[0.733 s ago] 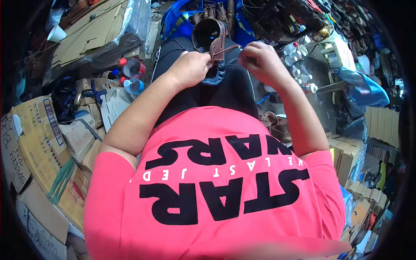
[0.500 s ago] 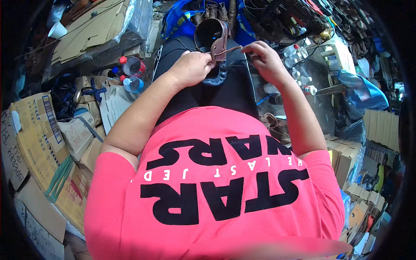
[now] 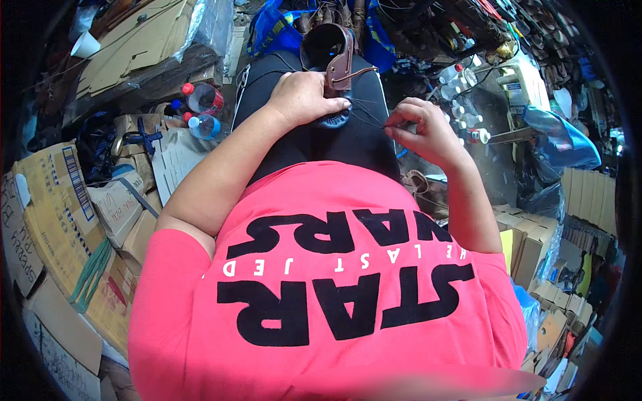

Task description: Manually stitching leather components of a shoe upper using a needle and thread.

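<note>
On my lap rests a brown leather piece [image 3: 340, 70] with a curved, open top and a riveted flap. It looks like part of a shoe, and a dark, puckered rounded end shows below it. My left hand [image 3: 304, 99] is closed on its lower part, with the thumb laid across the dark end. A brown lace [image 3: 363, 70] sticks out to the right of the flap, its end free. Thin dark threads [image 3: 368, 115] run from the leather toward my right hand [image 3: 424, 130], whose fingertips are pinched on a thread, apart from the leather.
A blue bag [image 3: 274, 30] with brown shoe-like items stands beyond my knees. Plastic bottles [image 3: 204, 99] lie at the left, and several more [image 3: 461, 100] at the right. Cardboard boxes [image 3: 57, 200] are stacked along the left. Blue plastic sheeting [image 3: 562, 137] hangs at the right.
My right hand has let go of the brown lace and moved down and toward me, now pinching dark thread. My left thumb has shifted onto the dark end.
</note>
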{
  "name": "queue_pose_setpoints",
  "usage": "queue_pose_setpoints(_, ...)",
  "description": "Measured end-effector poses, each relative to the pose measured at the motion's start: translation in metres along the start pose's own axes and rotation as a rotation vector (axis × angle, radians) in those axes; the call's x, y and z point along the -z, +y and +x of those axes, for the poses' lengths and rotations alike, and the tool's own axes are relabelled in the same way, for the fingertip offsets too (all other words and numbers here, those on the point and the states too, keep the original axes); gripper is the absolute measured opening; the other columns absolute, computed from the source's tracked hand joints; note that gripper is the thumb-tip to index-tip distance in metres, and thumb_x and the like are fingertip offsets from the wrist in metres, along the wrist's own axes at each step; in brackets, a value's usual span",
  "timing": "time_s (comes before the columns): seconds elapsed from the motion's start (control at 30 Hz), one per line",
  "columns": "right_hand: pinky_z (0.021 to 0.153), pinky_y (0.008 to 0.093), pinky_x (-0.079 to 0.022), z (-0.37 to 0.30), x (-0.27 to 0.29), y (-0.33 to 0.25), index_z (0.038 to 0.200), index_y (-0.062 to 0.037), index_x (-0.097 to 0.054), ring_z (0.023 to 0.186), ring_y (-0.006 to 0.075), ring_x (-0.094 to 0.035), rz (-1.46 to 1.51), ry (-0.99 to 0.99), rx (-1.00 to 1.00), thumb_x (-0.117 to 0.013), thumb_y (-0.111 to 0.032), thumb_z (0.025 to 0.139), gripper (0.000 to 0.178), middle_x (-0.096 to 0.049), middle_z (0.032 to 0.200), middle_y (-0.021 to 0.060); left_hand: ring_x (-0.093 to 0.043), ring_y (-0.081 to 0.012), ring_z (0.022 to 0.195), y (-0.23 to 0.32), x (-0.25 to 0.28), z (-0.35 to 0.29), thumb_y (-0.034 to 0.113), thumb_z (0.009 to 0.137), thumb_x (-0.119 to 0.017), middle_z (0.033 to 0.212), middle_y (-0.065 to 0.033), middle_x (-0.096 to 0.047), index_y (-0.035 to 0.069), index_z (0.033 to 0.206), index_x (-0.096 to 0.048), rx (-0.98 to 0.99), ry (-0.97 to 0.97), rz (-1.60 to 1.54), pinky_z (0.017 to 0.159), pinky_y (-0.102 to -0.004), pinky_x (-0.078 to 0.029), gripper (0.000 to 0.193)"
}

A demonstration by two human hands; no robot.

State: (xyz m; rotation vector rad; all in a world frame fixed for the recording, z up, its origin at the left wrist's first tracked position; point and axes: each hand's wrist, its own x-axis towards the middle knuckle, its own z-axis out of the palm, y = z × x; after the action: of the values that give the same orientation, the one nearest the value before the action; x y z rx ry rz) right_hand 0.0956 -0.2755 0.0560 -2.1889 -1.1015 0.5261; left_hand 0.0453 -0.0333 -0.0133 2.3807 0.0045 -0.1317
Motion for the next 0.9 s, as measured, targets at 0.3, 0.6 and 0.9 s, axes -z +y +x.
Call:
queue_pose_setpoints(0.3,0.071,0.0269,-0.045,0.034,-0.003,0.050,0.092,-0.0024,-0.060,0.076,0.0133,-0.057,0.167,0.153,-0.163,-0.061,-0.007,0.083,0.010,-0.061,0.080,0.0062,-0.064,-0.0291,0.078,0.007,0.002,-0.001,0.053,0.069,-0.066,0.074,-0.0116,-0.067,0.009,0.081,-0.068,0.025,-0.046,0.092,0.079,-0.0415,-0.045,0.046)
queue_pose_setpoints(0.6,0.083,0.0400,-0.044,0.032,-0.006,0.026,0.096,-0.0115,-0.064,0.087,0.0286,-0.061,-0.234,0.321,-0.031,-0.063,-0.020,0.080,0.018,-0.063,0.089,0.0090,-0.063,-0.0341,0.080,-0.006,0.007,-0.006,0.030,0.081,-0.061,0.085,-0.0201,-0.064,0.004,0.095,-0.065,-0.160,-0.043,0.148,0.075,-0.0429,-0.049,0.030)
queue_pose_setpoints(0.9,0.079,0.0381,-0.039,0.063,-0.031,0.005,0.095,-0.0151,-0.054,0.083,0.0230,-0.063,-0.718,-0.055,0.258,-0.052,-0.015,0.084,0.011,-0.063,0.078,0.0035,-0.060,-0.0261,0.088,-0.017,0.011,-0.015,0.016,0.083,-0.055,0.089,-0.0056,-0.065,0.012,0.092,-0.065,-0.426,0.075,0.359,0.075,-0.0401,-0.042,0.014)
